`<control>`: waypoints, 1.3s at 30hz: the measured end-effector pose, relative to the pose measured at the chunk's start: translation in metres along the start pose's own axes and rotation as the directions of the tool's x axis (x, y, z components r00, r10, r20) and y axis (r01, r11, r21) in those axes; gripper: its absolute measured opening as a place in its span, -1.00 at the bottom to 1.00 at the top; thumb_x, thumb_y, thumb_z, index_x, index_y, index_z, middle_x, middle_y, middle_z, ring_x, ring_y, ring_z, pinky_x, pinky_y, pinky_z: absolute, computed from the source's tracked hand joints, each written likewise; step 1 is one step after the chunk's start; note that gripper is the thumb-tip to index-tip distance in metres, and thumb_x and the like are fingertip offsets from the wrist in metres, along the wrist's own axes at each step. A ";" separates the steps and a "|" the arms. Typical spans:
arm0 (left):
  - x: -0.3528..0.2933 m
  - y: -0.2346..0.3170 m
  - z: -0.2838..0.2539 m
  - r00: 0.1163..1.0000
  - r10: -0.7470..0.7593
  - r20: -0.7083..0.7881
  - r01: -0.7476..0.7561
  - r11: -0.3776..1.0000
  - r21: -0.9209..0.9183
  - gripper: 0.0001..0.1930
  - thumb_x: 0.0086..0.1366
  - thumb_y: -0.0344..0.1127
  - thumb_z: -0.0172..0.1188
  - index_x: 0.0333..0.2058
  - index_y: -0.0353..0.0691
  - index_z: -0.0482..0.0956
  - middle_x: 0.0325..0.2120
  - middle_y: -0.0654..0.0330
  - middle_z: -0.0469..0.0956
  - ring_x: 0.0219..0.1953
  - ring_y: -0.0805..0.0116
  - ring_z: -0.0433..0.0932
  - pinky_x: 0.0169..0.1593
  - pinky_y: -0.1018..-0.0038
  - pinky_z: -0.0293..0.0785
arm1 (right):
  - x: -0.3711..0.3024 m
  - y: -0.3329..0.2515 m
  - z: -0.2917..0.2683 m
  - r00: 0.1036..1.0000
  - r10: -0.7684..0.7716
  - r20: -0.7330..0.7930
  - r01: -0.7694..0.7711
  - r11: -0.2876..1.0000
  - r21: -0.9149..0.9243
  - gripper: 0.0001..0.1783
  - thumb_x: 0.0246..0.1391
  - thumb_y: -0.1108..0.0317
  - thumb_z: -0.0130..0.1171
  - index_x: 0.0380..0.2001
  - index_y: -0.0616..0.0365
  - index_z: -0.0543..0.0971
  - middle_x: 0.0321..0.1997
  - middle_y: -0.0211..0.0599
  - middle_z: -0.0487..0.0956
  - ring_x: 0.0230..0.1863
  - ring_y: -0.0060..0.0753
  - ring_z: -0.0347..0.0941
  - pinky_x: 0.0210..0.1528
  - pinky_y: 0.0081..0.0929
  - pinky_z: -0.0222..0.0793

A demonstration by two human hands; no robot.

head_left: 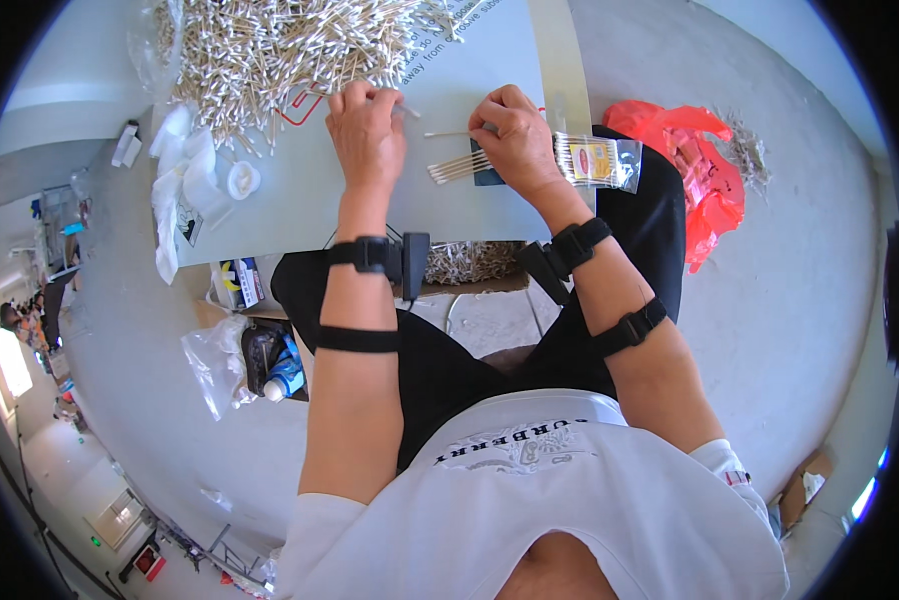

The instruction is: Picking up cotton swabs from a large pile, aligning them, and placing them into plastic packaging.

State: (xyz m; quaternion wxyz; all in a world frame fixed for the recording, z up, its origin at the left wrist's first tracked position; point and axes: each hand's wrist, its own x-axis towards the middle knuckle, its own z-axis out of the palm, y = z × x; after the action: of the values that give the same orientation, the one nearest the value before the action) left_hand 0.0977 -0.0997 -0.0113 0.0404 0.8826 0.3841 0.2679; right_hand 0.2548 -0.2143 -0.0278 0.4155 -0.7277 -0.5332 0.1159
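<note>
A: How are the hands posed?

B: Both reach to the upper middle of the frame, backs upward, with black straps (pixel 360 340) around the forearms. The left hand (pixel 368 145) bends its fingers down beside the heap of cotton swabs (pixel 280 50) at upper left. A pale stick (pixel 411 111) shows by its fingertips; I can't tell if it's pinched.

A: And the right hand (pixel 518 140)?

B: Curled in, thumb close to the fingers. A single swab (pixel 448 134) points left from its fingertips, but I can't tell if it's gripped. A small row of swabs (pixel 458 168) pokes out just below.

A: Any writing?

B: A yellow-and-white label on the clear packet (pixel 625 165) right of that hand, too small to read. Dark lettering and red marks cover parts of the worktop (pixel 290 215). Further out, the white shirt (pixel 530 500) carries dark lettering and a grey crest.
</note>
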 end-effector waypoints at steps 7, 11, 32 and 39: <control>0.026 0.024 0.019 0.991 0.117 0.060 -0.118 0.993 0.007 -0.87 -0.06 -0.40 0.36 -0.50 -0.05 0.59 -0.36 0.32 0.46 -0.17 0.18 0.37 -0.10 0.23 0.30 | 0.003 0.002 0.001 1.000 -0.016 0.006 0.015 0.998 0.065 -0.93 -0.23 0.47 0.29 -0.55 0.09 0.60 -0.28 -0.31 0.49 -0.17 -0.12 0.45 -0.13 -0.25 0.42; 0.013 0.042 0.022 0.989 0.097 0.110 -0.091 0.994 -0.054 -0.93 -0.01 -0.40 0.27 -0.51 -0.06 0.57 -0.38 0.26 0.45 -0.13 0.16 0.37 -0.09 0.21 0.28 | 0.002 0.004 -0.002 1.000 0.022 0.002 -0.022 0.998 0.064 -0.86 -0.24 0.44 0.31 -0.48 0.09 0.60 -0.26 -0.29 0.50 -0.16 -0.11 0.47 -0.13 -0.24 0.42; 0.021 -0.018 0.011 0.894 -0.421 0.156 0.421 0.907 0.035 -0.94 -0.01 -0.31 0.33 -0.52 -0.10 0.65 -0.42 0.17 0.54 -0.17 0.07 0.46 -0.09 0.15 0.37 | 0.027 0.006 -0.002 0.994 -0.029 0.105 0.030 0.999 -0.011 -0.89 -0.17 0.31 0.30 -0.47 -0.04 0.62 -0.23 -0.42 0.52 -0.19 -0.20 0.50 -0.16 -0.29 0.43; 0.008 -0.004 0.010 0.897 -0.403 0.184 0.423 0.903 -0.083 -0.89 0.03 -0.25 0.32 -0.46 -0.11 0.64 -0.37 0.15 0.54 -0.14 0.04 0.44 -0.07 0.15 0.34 | 0.027 0.004 -0.002 0.993 -0.032 0.112 0.026 0.998 0.056 -0.92 -0.20 0.32 0.33 -0.53 -0.05 0.63 -0.22 -0.44 0.53 -0.20 -0.24 0.51 -0.15 -0.32 0.43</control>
State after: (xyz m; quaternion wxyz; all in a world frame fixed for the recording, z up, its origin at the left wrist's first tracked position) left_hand 0.1051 -0.0900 -0.0170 0.1808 0.7956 0.5412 0.2033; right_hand 0.2693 -0.1919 -0.0223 0.4061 -0.7007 -0.5629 0.1652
